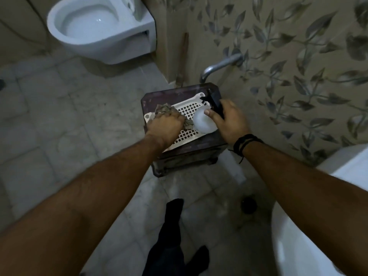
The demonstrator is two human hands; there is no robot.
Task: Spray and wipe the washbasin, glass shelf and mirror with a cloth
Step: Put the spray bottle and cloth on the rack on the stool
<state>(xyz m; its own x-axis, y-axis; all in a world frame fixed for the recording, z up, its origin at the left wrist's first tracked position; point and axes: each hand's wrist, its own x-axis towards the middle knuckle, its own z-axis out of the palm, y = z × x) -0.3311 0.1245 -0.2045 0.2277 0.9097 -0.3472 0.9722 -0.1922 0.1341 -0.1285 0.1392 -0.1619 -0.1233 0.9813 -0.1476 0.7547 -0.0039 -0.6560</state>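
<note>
A white perforated tray (189,110) lies on a dark wooden stool (199,146) near the wall. My left hand (165,124) grips a crumpled grey-brown cloth (163,109) on the tray's left end. A white spray bottle (203,121) with a black trigger head (214,101) stands on the tray's right side, and my right hand (229,120) holds its neck and trigger. The white washbasin (318,226) shows only as a rim at the lower right. Glass shelf and mirror are out of view.
A white toilet (99,26) stands at the upper left. A metal tap (221,65) sticks out of the leaf-patterned wall tiles (298,56) just behind the stool. A round floor drain (249,205) and my dark-trousered legs (175,236) are below, on the grey tiled floor (59,116).
</note>
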